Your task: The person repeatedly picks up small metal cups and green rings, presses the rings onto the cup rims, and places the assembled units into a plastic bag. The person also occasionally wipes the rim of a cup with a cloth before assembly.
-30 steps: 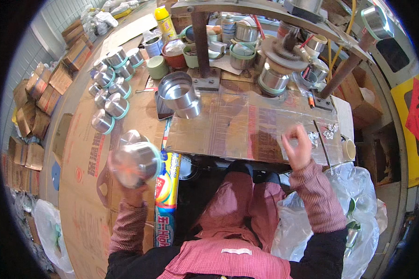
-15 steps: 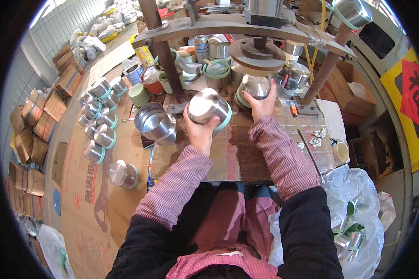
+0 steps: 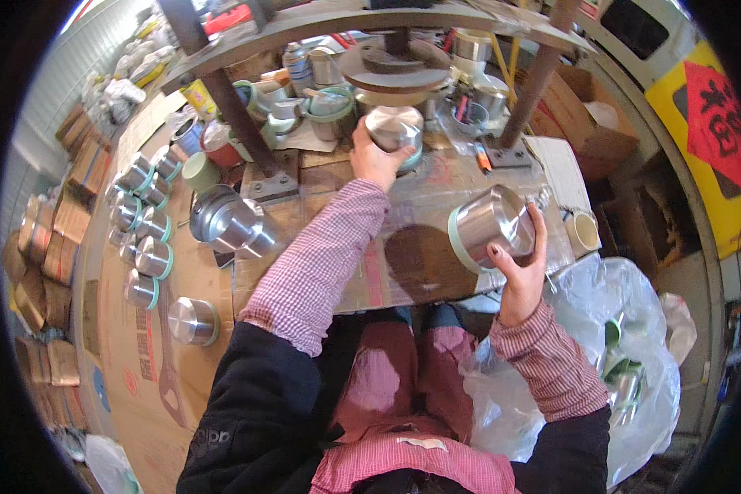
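My left hand [image 3: 377,163] is wrapped round the side of a shiny steel cup [image 3: 397,130] with a pale green rim. That cup is bottom up beneath the round press plate [image 3: 396,67], at the back of the bench. Off to the right, my right hand [image 3: 522,276] grips a second steel cup [image 3: 502,221], tilted, its green rim toward the left. A large plain steel vessel [image 3: 243,226] lies left of my left forearm. One single steel cup [image 3: 193,321] sits on the cardboard nearer me.
Several steel cups with green rims [image 3: 153,257] form a cluster at the left. Press posts [image 3: 240,123] frame the work spot. Tubs and tools crowd the back. A clear plastic bag [image 3: 568,329] of cups lies at the right, below a cream mug [image 3: 583,233].
My left hand has carried its cup forward and right to beneath the press plate. My right hand has drawn its cup from there back toward the right. The view has shifted.
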{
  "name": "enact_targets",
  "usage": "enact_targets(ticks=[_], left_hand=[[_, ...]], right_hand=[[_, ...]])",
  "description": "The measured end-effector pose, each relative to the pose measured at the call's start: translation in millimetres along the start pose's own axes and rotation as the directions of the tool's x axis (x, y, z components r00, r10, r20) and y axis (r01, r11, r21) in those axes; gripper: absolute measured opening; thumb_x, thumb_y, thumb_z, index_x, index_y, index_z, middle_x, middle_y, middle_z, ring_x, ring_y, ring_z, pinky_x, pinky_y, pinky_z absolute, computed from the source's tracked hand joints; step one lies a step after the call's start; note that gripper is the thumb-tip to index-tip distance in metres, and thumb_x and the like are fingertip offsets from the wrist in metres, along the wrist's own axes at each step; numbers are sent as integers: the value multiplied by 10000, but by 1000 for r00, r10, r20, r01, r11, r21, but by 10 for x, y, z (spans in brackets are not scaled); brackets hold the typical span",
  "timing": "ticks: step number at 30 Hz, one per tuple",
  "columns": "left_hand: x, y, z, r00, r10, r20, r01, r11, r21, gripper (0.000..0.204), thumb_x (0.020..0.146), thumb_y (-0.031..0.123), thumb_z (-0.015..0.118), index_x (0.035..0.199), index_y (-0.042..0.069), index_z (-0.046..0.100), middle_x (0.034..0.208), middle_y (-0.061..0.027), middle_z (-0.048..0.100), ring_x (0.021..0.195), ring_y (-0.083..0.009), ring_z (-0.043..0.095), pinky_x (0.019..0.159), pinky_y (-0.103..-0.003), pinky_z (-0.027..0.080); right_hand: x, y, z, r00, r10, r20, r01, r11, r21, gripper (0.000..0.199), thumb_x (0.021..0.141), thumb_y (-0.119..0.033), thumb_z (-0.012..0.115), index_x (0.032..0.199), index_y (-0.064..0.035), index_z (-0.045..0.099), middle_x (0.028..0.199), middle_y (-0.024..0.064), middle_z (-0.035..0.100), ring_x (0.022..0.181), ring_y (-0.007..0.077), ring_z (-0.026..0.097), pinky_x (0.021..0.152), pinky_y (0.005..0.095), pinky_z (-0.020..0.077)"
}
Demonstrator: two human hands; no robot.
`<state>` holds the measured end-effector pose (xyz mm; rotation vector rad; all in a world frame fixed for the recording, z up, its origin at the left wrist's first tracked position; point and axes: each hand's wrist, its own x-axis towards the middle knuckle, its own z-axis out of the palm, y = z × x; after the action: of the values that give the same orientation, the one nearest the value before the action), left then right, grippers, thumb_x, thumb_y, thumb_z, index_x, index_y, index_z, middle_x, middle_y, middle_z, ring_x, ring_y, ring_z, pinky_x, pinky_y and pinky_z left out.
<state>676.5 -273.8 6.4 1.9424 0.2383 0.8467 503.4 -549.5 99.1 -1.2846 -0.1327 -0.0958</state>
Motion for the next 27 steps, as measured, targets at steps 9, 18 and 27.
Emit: enact_targets(ticks=[9, 18, 27], left_hand=[[-1407, 793, -1163, 942, 79, 325, 3, 970, -244, 828, 845, 113, 666, 1565, -19, 281, 1582, -203, 318, 1477, -310, 325, 1247, -452, 218], [-2220, 628, -3424, 963, 269, -23, -233, 872, 431, 625, 858, 123, 643, 1455, 9, 495, 1510, -186, 446, 1444, -363, 367, 1210, -514, 252], [-2037, -404, -5002, 975, -221, -5, 160, 689, 707, 626, 864, 157, 713, 1457, 83, 525, 1483, -203, 448, 1339, -368, 478, 1126, -456, 390]], right_hand=[[-1293, -618, -1259, 965, -142, -222, 93, 971, -218, 1066, 716, -112, 887, 1583, -57, 269, 1502, 122, 411, 1353, 248, 484, 1121, 381, 434], [-1642, -877, -2868, 917, -338, -211, -187, 103, -977, 720, 726, -69, 853, 1380, -79, 550, 1498, 164, 456, 1367, 348, 451, 1146, 449, 386], [-1447, -795, -2774, 984, -141, -113, -149, -283, -947, 401, 817, -137, 777, 1202, -113, 667, 1418, 63, 573, 1434, 349, 407, 1172, 550, 303]])
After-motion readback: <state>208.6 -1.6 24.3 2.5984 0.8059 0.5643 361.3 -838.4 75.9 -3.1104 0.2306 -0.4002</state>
